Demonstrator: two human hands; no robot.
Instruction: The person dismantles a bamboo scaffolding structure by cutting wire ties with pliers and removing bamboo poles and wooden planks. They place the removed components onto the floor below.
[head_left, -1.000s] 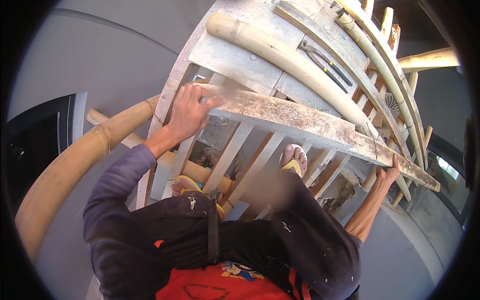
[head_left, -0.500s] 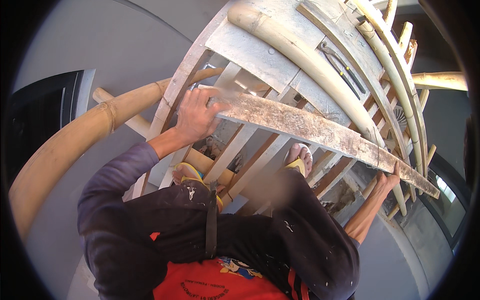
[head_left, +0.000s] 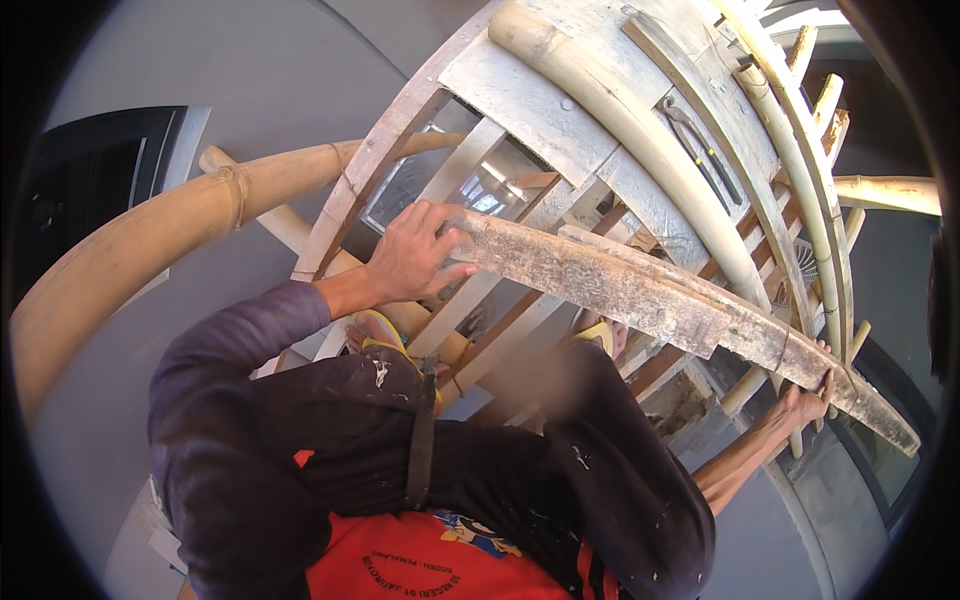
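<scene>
A long weathered wooden plank (head_left: 600,285), mottled white and brown, slants across the slatted frame in front of me, its right end lower in the picture. My left hand (head_left: 420,250) grips it at the left end, fingers over the edge. Near the other end, my right hand (head_left: 810,395) is closed on the plank, thumb and fingers partly behind it. Under it are pale wooden slats (head_left: 450,325) with gaps between them. My feet in yellow-strapped flip-flops (head_left: 600,330) are partly hidden by the plank and my trousers.
Boards (head_left: 540,110) above carry a thick bamboo pole (head_left: 610,120) and black-and-yellow pliers (head_left: 705,155). Curved battens (head_left: 700,90) and more poles cross at the right. A large bamboo pole (head_left: 120,250) curves along the left, beside a grey wall (head_left: 180,60) and a dark-framed window (head_left: 80,200).
The plank has moved lower in the picture and rightward, turning to show another long edge. Both hands moved with it, the right one farther down. The whole view has shifted slightly.
</scene>
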